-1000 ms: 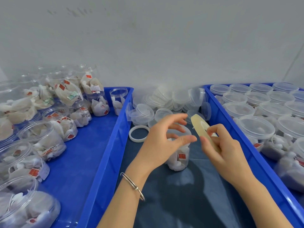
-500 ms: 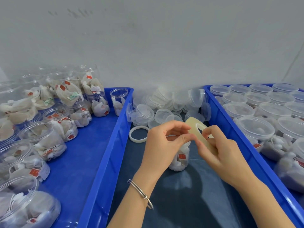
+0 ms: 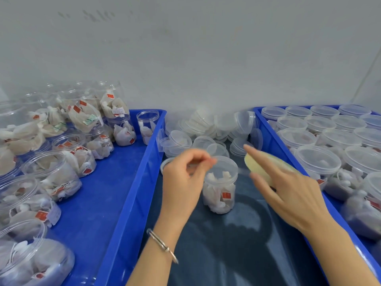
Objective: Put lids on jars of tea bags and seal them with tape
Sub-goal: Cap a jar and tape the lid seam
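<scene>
Left hand [image 3: 183, 178] raised with fingers curled and thumb meeting fingertips in a pinch, right hand [image 3: 288, 186] opposite, fingers stretched forward, both forearms bare

Lidded tea-bag jar [image 3: 219, 186] upright beside tape roll [image 3: 266, 165]

The glossy bright blue plastic crate [image 3: 132, 195] has a darker, speckled blue floor. The round clear plastic jar [image 3: 219, 188] shows white tea bags with a small red square tag [image 3: 226, 196]. The pale yellowish translucent tape roll [image 3: 266, 166] looks cream. The dark slate-blue cloth [image 3: 237, 254] bears faint pale patches. The thin silver metal bangle [image 3: 162, 244] glints.
</scene>
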### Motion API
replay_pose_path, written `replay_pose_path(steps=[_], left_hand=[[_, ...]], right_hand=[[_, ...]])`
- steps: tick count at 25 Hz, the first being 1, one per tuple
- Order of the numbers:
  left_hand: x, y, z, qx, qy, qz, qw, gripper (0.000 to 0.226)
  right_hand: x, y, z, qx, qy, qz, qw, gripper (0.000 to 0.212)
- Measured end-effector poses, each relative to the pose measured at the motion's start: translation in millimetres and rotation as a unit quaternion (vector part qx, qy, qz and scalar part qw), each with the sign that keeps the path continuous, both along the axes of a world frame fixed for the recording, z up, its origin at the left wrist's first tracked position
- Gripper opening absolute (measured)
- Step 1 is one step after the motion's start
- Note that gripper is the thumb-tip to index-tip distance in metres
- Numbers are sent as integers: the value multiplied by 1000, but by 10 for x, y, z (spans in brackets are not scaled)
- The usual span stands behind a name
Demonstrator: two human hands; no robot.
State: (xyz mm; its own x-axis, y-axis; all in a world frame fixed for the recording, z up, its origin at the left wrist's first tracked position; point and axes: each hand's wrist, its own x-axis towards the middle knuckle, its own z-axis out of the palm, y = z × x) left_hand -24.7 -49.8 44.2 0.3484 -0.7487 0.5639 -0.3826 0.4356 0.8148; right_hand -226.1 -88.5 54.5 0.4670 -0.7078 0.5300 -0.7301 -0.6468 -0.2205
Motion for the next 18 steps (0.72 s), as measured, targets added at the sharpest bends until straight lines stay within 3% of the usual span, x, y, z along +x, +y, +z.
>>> replay_pose_path(steps=[3,5,13,18], left_hand=[[-44,67,-597,73,156,-15,985,12],[-38,87,-836,88,187,-25,978,14],[12,-76,-955,70,200,-83,974,16],[32,-135,-957,45,220,-102,969,11]], right_hand=[[31,-12,-230,3,169,-47,984,51],[43,-25,-332,7,217,-58,975,51],[106,-209,-318,3,191,-63,980,58],[64,-270,-444,15,239,-67,968,51]])
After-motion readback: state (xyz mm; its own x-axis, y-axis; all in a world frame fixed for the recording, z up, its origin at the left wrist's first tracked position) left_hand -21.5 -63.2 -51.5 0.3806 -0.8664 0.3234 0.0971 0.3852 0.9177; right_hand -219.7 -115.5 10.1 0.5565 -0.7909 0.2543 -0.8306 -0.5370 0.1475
